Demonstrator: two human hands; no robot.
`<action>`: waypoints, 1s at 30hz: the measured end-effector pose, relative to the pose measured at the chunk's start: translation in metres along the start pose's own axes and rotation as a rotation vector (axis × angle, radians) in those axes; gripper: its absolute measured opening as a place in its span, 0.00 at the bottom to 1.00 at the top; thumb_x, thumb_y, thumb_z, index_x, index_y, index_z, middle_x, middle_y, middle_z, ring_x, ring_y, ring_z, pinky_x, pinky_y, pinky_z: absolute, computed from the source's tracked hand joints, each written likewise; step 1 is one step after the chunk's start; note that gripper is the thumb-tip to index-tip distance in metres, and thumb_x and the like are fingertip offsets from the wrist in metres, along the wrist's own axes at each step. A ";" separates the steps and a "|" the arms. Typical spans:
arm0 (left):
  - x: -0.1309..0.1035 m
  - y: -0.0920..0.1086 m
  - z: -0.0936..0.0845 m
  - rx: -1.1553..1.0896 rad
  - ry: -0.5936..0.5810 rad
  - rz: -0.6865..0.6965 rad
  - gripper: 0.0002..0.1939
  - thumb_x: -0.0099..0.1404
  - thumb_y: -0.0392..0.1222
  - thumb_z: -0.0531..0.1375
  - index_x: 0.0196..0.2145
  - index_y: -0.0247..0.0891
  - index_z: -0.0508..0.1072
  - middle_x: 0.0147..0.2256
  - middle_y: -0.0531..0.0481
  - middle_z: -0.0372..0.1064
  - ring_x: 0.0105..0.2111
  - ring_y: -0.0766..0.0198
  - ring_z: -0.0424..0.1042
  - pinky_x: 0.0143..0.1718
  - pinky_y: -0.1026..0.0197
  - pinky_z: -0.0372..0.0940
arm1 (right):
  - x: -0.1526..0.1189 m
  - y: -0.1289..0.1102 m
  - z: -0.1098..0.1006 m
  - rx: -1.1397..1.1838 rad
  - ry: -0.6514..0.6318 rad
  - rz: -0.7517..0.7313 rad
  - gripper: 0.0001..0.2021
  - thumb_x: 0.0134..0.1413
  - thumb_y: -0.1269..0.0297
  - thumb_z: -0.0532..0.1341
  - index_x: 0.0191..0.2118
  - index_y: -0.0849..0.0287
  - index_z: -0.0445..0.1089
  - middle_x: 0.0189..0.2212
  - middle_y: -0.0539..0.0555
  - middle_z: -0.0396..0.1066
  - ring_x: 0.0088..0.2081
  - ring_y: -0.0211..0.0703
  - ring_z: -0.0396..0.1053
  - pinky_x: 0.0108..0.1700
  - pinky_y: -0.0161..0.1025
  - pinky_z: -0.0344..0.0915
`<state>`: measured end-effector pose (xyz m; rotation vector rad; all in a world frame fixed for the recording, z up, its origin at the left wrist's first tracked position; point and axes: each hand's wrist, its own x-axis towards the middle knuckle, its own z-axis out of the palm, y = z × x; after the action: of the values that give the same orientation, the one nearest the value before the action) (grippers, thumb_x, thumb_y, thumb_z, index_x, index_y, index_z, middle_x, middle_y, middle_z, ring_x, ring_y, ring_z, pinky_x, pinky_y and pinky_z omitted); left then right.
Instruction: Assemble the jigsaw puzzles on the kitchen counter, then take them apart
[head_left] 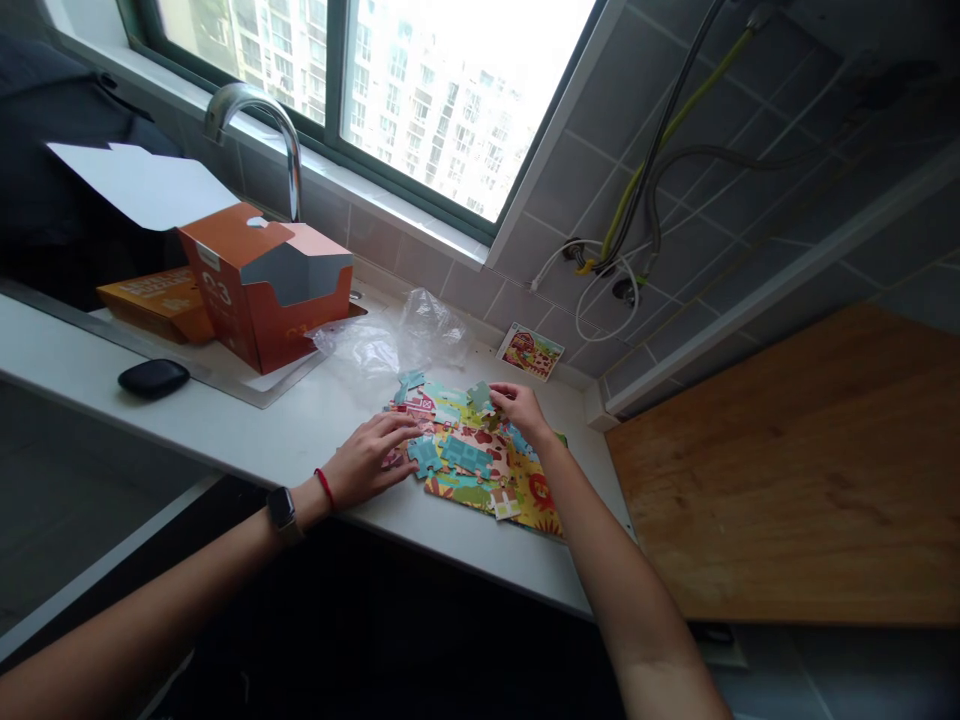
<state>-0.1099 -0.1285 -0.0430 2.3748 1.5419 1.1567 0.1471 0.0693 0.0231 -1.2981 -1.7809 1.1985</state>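
Loose jigsaw puzzle pieces [466, 456] lie scattered over a colourful printed board [534, 500] on the white counter, some with pictures up and several with plain blue-green backs. My right hand [519, 408] pinches a grey-green puzzle piece [478, 396] at the far side of the pile. At the pile's left edge, my left hand [373, 458] lies with fingers spread over a few pieces. What is under its palm is hidden. A small picture card [530, 351] of a red barn and cows leans against the tiled wall behind the pile.
An open orange box [262, 290] stands left on the counter [330, 420], beside crumpled clear plastic bags [397, 335]. A black mouse [154, 378] sits near the front edge. Behind the box rises a tap [292, 150]; cables [637, 200] hang at right above a wooden panel [795, 470].
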 end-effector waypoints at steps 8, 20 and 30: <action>0.009 0.002 0.019 0.086 -0.225 -0.013 0.36 0.65 0.50 0.70 0.68 0.43 0.66 0.62 0.39 0.71 0.63 0.42 0.68 0.65 0.39 0.64 | -0.003 -0.004 0.014 -0.065 -0.182 -0.105 0.13 0.50 0.58 0.72 0.41 0.59 0.83 0.36 0.55 0.82 0.37 0.45 0.76 0.43 0.39 0.71; 0.028 0.007 -0.005 -0.054 -0.193 0.067 0.24 0.69 0.40 0.66 0.61 0.46 0.71 0.58 0.41 0.69 0.58 0.48 0.72 0.59 0.46 0.72 | 0.018 0.002 0.059 -0.552 -0.301 -0.184 0.27 0.21 0.53 0.84 0.33 0.53 0.79 0.32 0.53 0.74 0.44 0.54 0.70 0.42 0.39 0.62; 0.113 0.008 -0.001 -0.036 -0.098 0.166 0.28 0.71 0.40 0.64 0.66 0.48 0.64 0.58 0.41 0.68 0.58 0.48 0.72 0.59 0.43 0.72 | -0.011 -0.012 0.027 0.004 -0.159 -0.159 0.10 0.50 0.63 0.72 0.35 0.57 0.72 0.29 0.48 0.72 0.31 0.40 0.71 0.33 0.33 0.63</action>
<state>-0.0813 -0.0414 0.0229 2.5343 1.3058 1.0681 0.1227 0.0494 0.0233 -1.0617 -1.9532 1.2443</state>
